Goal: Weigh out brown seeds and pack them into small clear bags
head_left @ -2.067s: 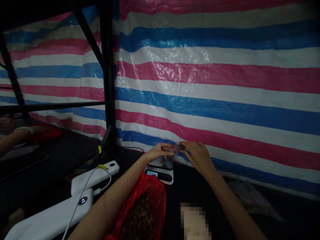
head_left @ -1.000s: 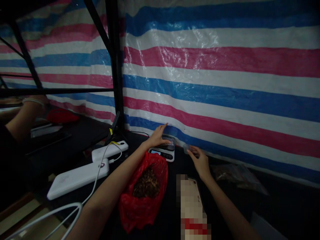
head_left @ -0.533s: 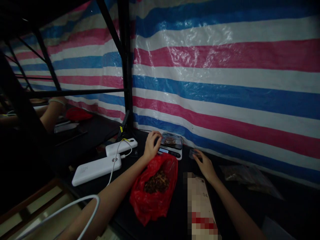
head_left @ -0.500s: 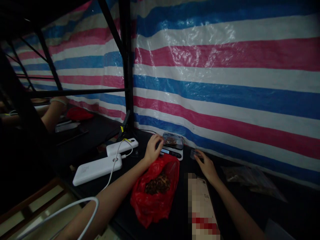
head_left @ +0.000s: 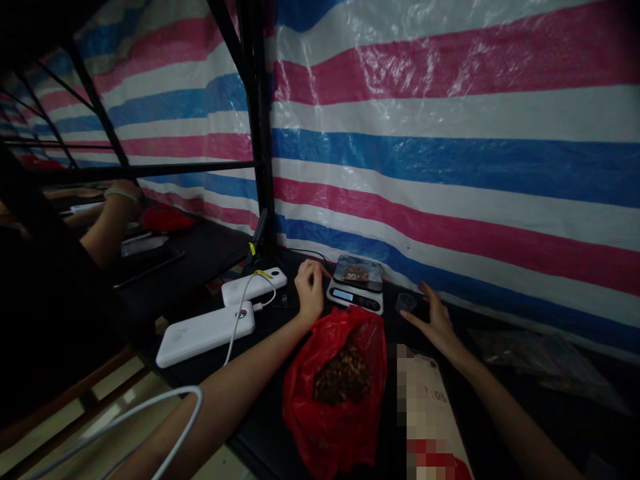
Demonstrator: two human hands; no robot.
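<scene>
My left hand (head_left: pixel 311 288) is beside the left edge of a small white scale (head_left: pixel 355 299), fingers curled together; what they hold, if anything, is too small to tell. On the scale's dark top lies a clear bag (head_left: pixel 355 272) with brown pieces inside. To the right, my right hand (head_left: pixel 434 319) has thumb and fingers spread around a small clear cup (head_left: pixel 406 303), the thumb close to its rim. In front of the scale, an open red plastic bag (head_left: pixel 335 427) holds a heap of brown pieces (head_left: pixel 343 377).
Two white power banks (head_left: pixel 205 335) with a white cable lie at left. A phone (head_left: pixel 433 407) is right of the red bag, with clear bags (head_left: pixel 543 360) farther right. Black metal bars (head_left: pixel 265 133) rise at the back. Another person's arm (head_left: pixel 107 223) is at far left.
My right hand's fingers have spread apart around the clear cup. My left hand has moved off the scale's left side, leaving the display in fuller view. The camera view has shifted.
</scene>
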